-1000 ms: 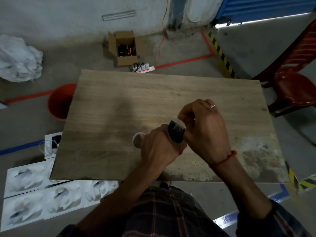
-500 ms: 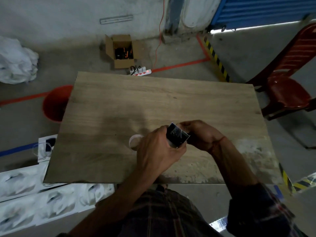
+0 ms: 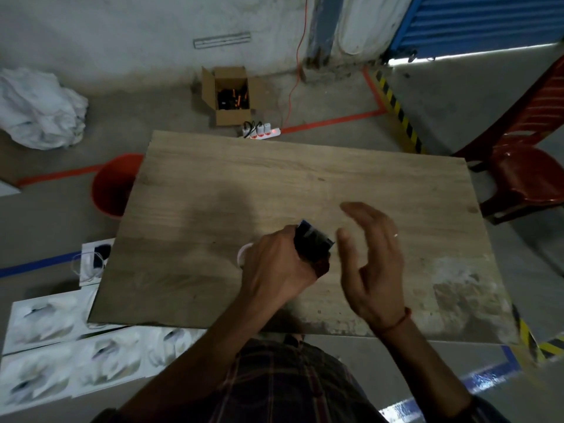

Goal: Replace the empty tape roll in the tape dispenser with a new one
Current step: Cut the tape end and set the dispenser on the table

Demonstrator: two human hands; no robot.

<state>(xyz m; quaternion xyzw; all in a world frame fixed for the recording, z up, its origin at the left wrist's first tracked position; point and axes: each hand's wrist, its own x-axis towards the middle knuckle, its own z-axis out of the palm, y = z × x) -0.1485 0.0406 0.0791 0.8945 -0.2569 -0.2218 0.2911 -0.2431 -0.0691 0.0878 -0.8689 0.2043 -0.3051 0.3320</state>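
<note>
My left hand [image 3: 276,267] grips a dark blue-black tape dispenser [image 3: 312,242] over the near middle of the wooden table [image 3: 274,184]. Most of the dispenser is hidden inside the fist; only its upper end shows. A white ring, a tape roll or core [image 3: 243,254], peeks out on the table just left of that hand, mostly covered by it. My right hand [image 3: 374,261] hovers just right of the dispenser, apart from it, with fingers spread and nothing in them.
A red bucket [image 3: 111,186] stands on the floor at the table's left edge. A red plastic chair [image 3: 525,175] stands at the right. White printed sheets [image 3: 61,346] lie on the floor at near left. A cardboard box [image 3: 230,97] and a power strip [image 3: 261,131] sit beyond the far edge.
My right hand let go of the dispenser and drew away to the right, opening its fingers. My left hand kept its grip and stayed in place.
</note>
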